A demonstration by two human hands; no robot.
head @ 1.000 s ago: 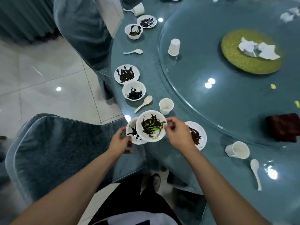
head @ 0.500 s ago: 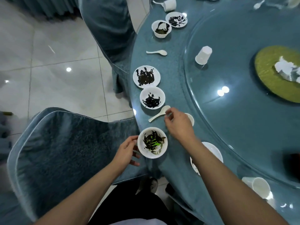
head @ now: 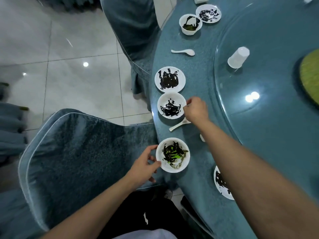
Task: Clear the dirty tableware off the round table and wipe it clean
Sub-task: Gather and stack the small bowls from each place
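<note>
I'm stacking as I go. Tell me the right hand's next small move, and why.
Probably pinch and lift the dirty bowl: the right hand is at its rim. Set it into the bowl the left hand holds at the table's edge.

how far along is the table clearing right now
Early stage. In hand: the left hand holds a dirty bowl at the table edge, and the right hand pinches the rim of the next bowl. Left: a smeared plate, two spoons, an upturned cup, and a farther bowl and plate. No wiping visible on the table.
</note>
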